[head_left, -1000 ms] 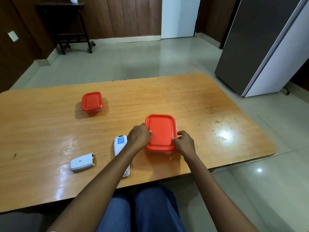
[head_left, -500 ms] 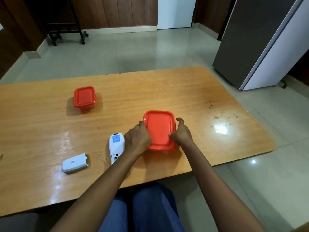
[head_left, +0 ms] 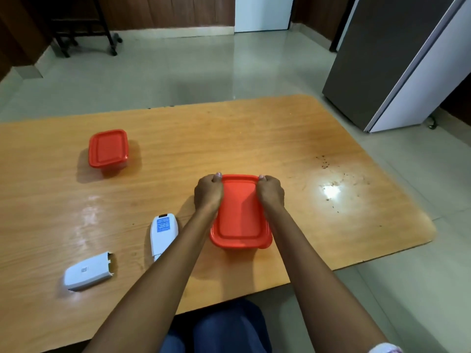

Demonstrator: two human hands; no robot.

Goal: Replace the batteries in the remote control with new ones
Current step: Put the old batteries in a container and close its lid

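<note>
Both hands, left hand (head_left: 207, 192) and right hand (head_left: 270, 191), are gripping the far corners of the orange lid (head_left: 240, 212) on the wooden table (head_left: 229, 138)

We see an orange-red lid on the large container (head_left: 240, 212) at centre, and the same orange-red on the small container (head_left: 107, 148) at upper left. The remote (head_left: 163, 234) is white with a blue printed label. The battery cover (head_left: 88, 271), lower left, is plain white. The table (head_left: 229, 138) shows honey-brown wood grain. The fridge (head_left: 382, 59), upper right, is dark grey with a white side.
</note>
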